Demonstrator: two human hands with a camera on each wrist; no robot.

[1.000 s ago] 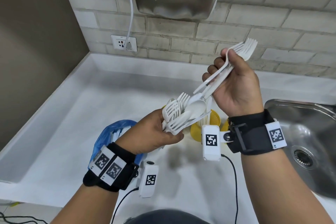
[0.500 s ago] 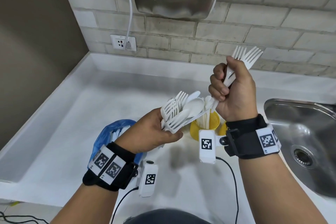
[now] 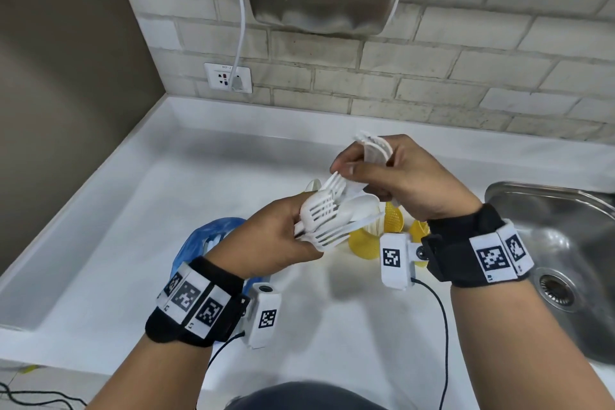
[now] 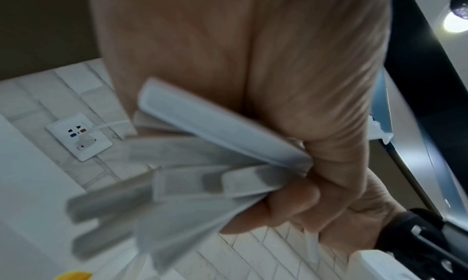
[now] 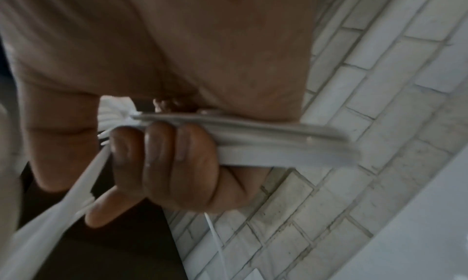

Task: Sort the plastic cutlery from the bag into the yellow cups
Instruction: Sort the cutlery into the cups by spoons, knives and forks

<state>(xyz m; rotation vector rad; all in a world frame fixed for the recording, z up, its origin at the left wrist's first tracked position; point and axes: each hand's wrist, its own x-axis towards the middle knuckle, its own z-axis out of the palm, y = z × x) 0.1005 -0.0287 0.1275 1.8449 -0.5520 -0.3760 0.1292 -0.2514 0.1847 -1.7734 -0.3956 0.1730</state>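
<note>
Right hand point(image 3: 404, 181) lowered to left hand point(image 3: 276, 235) | both fingers point(image 5: 162, 154) gripping forks point(image 3: 321, 215)

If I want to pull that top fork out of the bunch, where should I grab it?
Probably by its head. The left hand grips the mixed bunch by the handles, so only the heads fan out free. The topmost fork points up and right toward the right hand, so pinch just below its tines, coming from above right, and slide it out along its handle.
</note>
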